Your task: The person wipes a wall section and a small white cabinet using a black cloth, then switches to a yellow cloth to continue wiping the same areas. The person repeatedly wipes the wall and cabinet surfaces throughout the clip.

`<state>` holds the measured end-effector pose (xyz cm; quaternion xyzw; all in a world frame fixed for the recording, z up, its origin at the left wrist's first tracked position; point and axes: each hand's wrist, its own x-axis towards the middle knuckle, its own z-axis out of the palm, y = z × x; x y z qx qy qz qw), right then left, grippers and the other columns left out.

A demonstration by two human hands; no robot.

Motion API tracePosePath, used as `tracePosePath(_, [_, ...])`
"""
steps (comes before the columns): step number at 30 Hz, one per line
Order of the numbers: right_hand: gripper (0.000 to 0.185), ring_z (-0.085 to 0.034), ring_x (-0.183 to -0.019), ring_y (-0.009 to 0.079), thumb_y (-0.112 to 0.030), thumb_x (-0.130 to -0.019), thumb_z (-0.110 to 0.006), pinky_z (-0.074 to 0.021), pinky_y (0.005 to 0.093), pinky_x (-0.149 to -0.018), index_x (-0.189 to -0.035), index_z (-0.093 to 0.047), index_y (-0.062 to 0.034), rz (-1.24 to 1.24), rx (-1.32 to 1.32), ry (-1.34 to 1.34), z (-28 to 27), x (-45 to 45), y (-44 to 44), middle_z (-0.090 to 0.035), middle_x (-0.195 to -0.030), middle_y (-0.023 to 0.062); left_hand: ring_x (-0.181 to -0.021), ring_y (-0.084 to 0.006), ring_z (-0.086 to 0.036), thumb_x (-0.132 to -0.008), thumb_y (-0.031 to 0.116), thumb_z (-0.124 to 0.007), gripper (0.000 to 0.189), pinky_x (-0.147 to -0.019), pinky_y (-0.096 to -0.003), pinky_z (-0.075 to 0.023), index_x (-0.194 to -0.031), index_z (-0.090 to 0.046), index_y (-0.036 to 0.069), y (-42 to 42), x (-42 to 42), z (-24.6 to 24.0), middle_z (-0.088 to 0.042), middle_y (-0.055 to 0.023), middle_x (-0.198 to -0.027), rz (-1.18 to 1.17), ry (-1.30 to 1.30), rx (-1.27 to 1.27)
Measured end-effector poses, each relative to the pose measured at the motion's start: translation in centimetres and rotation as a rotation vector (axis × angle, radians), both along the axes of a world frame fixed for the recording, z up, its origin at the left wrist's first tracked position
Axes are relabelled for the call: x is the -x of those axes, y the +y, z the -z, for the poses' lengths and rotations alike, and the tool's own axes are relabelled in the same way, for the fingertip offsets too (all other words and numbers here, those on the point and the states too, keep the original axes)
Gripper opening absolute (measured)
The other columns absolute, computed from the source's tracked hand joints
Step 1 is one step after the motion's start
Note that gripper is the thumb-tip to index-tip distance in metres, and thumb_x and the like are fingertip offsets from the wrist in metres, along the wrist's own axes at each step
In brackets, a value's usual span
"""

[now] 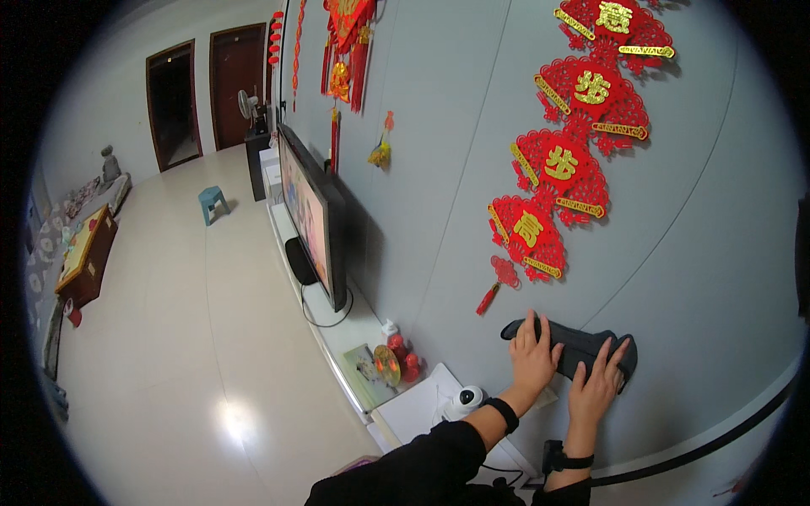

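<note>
A folded dark grey cloth (573, 343) lies flat against the grey wall. My left hand (533, 359) presses on its left part, fingers spread across it and the thumb resting on the fabric. On the right part is my right hand (593, 387), its fingers over the cloth. The palms hide some of the lower edge. Just above hangs a string of red fan-shaped ornaments (560, 162) with gold characters, ending in a red tassel (488, 300).
A white camera (465, 400) stands on a white surface below my left forearm. Left of it are red figurines (405, 360) on the long cabinet and a television (310, 215). A blue stool (213, 201) stands on the tiled floor. A black strip (702, 448) curves along the lower right.
</note>
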<state>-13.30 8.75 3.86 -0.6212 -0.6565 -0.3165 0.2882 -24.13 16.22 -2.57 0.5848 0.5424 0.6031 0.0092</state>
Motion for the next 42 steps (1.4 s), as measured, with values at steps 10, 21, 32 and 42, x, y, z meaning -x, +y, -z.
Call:
tracePosePath(10, [0.060, -0.035, -0.148, 0.0417, -0.029, -0.107, -0.045, -0.0376, 0.0472, -0.113, -0.160, -0.031, -0.0053, 0.166, -0.093, 0.073, -0.1, -4.3, -2.7, -0.015, -0.169, 0.0224, -0.133, -0.0490, -0.044, -0.084, 0.012, -0.076, 0.076, -0.112, -0.0483, -0.0403, -0.148, -0.040, -0.006, -2.1, -2.8, -4.5, -0.040, -0.0335, -0.148, 0.265, -0.197, 0.008])
tracePosePath(21, [0.069, -0.026, -0.149, 0.0490, -0.049, -0.109, -0.035, -0.0317, 0.0512, -0.119, -0.164, -0.019, -0.0100, 0.550, -0.282, 0.500, 3.3, -15.0, -8.1, -0.022, -0.164, 0.0306, -0.145, -0.0461, -0.036, -0.079, -0.003, -0.065, 0.082, -0.122, -0.0550, -0.0290, -0.154, -0.032, -0.005, -7.5, -13.4, -10.4, -0.035, -0.0273, -0.158, 1.021, 0.138, -0.410])
tracePosePath(32, [0.073, -0.018, -0.152, 0.0504, -0.054, -0.109, -0.032, -0.0241, 0.0555, -0.122, -0.165, -0.013, -0.0121, 0.511, -0.441, 0.462, 0.3, -17.5, -6.1, -0.019, -0.165, 0.0309, -0.141, -0.0499, -0.036, -0.088, 0.013, -0.067, 0.074, -0.123, -0.0542, -0.0255, -0.154, -0.037, 0.002, -6.9, -15.2, -14.1, -0.041, -0.0312, -0.151, 0.913, 0.213, -0.371])
tracePosePath(42, [0.063, -0.016, -0.154, 0.0461, -0.037, -0.109, -0.039, -0.0177, 0.0544, -0.125, -0.162, -0.024, -0.0059, 0.196, -0.344, -0.008, -9.8, -6.9, 0.6, -0.015, -0.168, 0.0244, -0.141, -0.0545, -0.036, -0.089, 0.021, -0.066, 0.086, -0.118, -0.0548, -0.0314, -0.156, -0.022, -0.010, -0.9, -5.9, -13.1, -0.020, -0.0317, -0.164, 0.528, 0.074, -0.322])
